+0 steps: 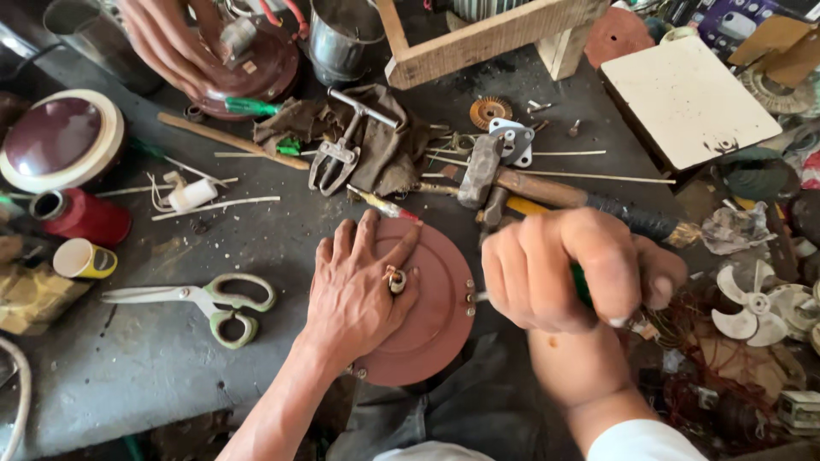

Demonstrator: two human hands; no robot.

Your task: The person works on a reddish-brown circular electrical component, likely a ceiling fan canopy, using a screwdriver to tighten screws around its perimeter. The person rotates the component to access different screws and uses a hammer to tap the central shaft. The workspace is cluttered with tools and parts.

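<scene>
My left hand (pixel 359 286) lies flat, fingers spread, on a round reddish-brown metal cover (pixel 436 307) at the near edge of the bench, with a ring on one finger. My right hand (pixel 568 269) is fisted around a green-handled screwdriver (pixel 581 286); its metal tip meets the cover's right rim beside small screws (pixel 469 299). Most of the screwdriver is hidden inside the fist. Another person's hand (pixel 166 38) at the top left rests on a second reddish-brown motor housing (pixel 256 72).
A hammer (pixel 547 188), a gear puller (pixel 342 154) on a rag, green-handled scissors (pixel 213 300), a red thread spool (pixel 81 215), a round maroon cap (pixel 58 138), a white board (pixel 683 98), a wooden frame (pixel 487 38) and white fan blades (pixel 752 303) crowd the dark bench.
</scene>
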